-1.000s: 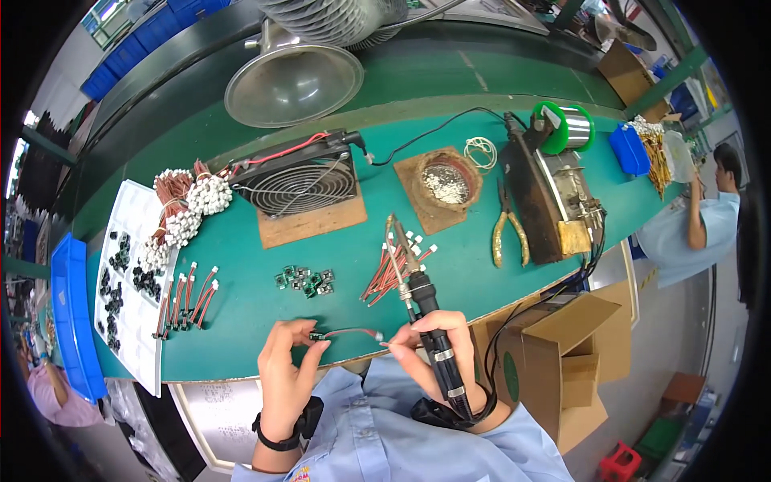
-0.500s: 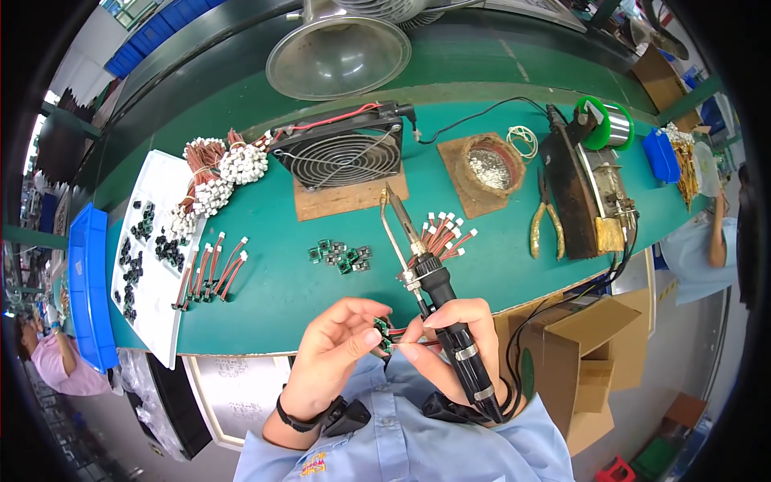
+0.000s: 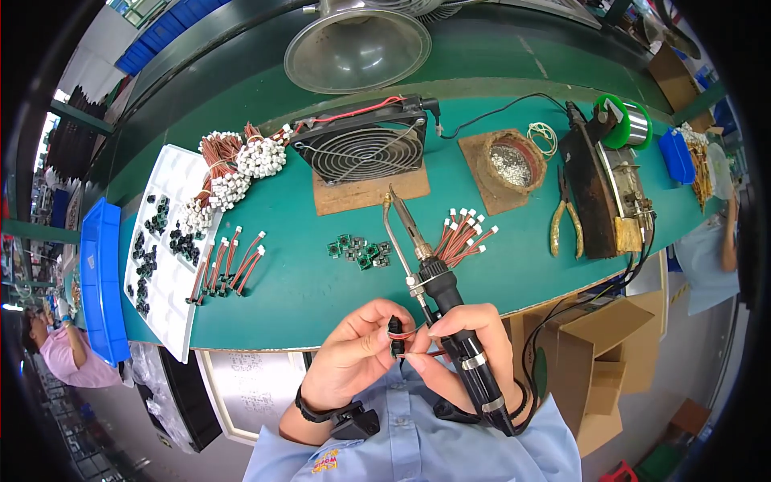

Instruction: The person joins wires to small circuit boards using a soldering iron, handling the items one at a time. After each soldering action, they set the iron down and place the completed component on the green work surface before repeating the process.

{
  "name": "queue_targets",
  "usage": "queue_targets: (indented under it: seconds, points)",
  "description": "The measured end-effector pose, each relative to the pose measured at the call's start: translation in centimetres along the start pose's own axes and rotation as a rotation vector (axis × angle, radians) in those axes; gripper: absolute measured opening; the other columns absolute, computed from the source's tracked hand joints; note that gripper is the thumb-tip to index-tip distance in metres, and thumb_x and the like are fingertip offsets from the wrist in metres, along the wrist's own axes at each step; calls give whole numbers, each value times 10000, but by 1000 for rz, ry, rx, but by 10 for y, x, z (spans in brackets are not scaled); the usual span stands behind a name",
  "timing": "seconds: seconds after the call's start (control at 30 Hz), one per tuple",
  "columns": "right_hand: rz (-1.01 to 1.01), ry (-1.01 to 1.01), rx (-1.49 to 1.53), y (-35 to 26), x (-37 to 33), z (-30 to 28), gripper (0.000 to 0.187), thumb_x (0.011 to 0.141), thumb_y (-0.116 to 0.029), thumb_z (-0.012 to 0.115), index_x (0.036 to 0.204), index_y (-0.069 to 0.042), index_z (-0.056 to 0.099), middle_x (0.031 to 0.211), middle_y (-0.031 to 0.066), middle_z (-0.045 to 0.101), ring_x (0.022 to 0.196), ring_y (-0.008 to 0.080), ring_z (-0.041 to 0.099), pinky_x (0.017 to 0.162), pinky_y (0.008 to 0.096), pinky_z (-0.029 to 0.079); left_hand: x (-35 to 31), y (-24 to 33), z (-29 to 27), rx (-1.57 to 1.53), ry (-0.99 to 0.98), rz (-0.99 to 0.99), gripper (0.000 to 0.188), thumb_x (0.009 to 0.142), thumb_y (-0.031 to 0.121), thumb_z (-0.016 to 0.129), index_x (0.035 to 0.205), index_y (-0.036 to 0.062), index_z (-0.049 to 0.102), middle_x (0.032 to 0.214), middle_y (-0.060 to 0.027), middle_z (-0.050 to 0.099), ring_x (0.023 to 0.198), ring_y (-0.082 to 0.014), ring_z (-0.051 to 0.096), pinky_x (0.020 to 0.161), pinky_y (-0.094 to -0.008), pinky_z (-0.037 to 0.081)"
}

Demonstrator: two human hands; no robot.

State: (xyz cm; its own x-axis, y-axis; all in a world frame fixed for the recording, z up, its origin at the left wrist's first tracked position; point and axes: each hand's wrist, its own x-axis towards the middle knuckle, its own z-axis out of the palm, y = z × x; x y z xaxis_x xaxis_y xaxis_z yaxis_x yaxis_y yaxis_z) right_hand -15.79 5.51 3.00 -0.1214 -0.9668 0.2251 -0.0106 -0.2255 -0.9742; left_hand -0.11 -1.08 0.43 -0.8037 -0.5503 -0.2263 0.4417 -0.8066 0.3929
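My left hand (image 3: 363, 350) is closed, its thumb and fingers pinching a small circuit board (image 3: 396, 337) with black parts, held edge-on in front of my shirt. Beside it, my right hand (image 3: 474, 347) wraps round a black soldering iron (image 3: 440, 283) with a thin metal feed tube along its tip. The iron points up and away over the bench, clear of the board. Right thumb and fingertips also touch the thin red and black wires at the board. Beyond the hands lie a small pile of green boards (image 3: 367, 255) and a bunch of wire leads (image 3: 462, 237) with white plugs.
A white tray (image 3: 178, 314) of black parts stands left, with bundled leads (image 3: 241, 173) and a blue bin (image 3: 100, 281). Farther back are a fan (image 3: 365, 153), a solder pot (image 3: 514, 165), pliers (image 3: 565, 221) and a solder reel (image 3: 625, 124). Cardboard boxes (image 3: 574, 337) stand below right.
The board in my left hand has turned: its green face showed before, now its black parts do. The whole view has shifted slightly, with bench items farther right in it.
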Motion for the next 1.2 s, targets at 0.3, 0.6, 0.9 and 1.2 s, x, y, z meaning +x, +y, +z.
queue_targets:
  seconds: [0.3, 0.6, 0.9, 1.2]
  points:
    - [-81, 20, -75, -2, 4, 1, 382, 746, 35, 689, 1025, -38, 437, 752, 68, 619, 684, 105, 618, 543, 215, 465, 0, -2, 3, 29, 6, 32, 205, 904, 167, 554, 1039, 19, 512, 991, -62, 509, 917, -142, 490, 808, -272, 394]
    - [-95, 37, -95, -1, 4, 1, 375, 741, 31, 696, 1016, -35, 450, 754, 62, 618, 670, 109, 619, 537, 215, 455, 1, -3, 5, 39, 19, 34, 206, 900, 166, 561, 1030, 16, 507, 983, -60, 511, 905, -138, 493, 797, -269, 397]
    - [-117, 44, -80, 2, 4, 1, 366, 735, 49, 692, 1007, -27, 459, 778, 69, 605, 680, 134, 631, 590, 243, 480, 1, -4, 5, 46, 39, 38, 208, 901, 165, 560, 1032, 12, 507, 978, -59, 519, 896, -134, 498, 790, -266, 402]
    - [-90, 27, -93, 0, 4, 0, 364, 738, 58, 687, 1005, -26, 455, 774, 71, 603, 694, 139, 636, 619, 258, 498, 1, -4, 6, 57, 48, 46, 211, 902, 169, 561, 1037, 14, 512, 985, -61, 527, 908, -134, 498, 796, -266, 399]
